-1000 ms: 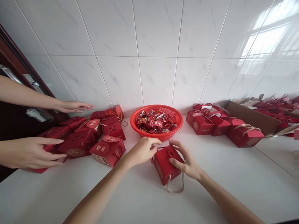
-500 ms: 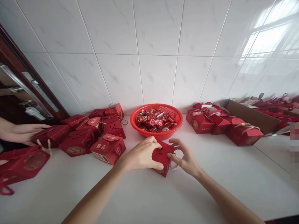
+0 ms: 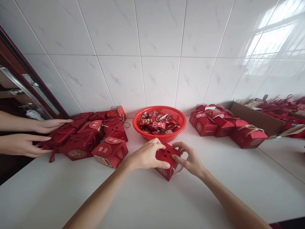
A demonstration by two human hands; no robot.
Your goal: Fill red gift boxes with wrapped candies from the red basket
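The left hand (image 3: 149,155) and right hand (image 3: 190,160) grasp a red box (image 3: 168,172), seemingly settling its top (image 3: 172,150) (next: gentle, even pressure).

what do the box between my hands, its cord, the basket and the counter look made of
Box: probably card with a slight sheen, judging by its crisp folds, punched holes and printed pattern. Cord: perhaps plant fibre, matte, beige and twisted. Basket: likely smooth moulded plastic, with a rounded rim and fine perforations. Counter: pale, smooth, softly shiny; tile or stone, unclear.
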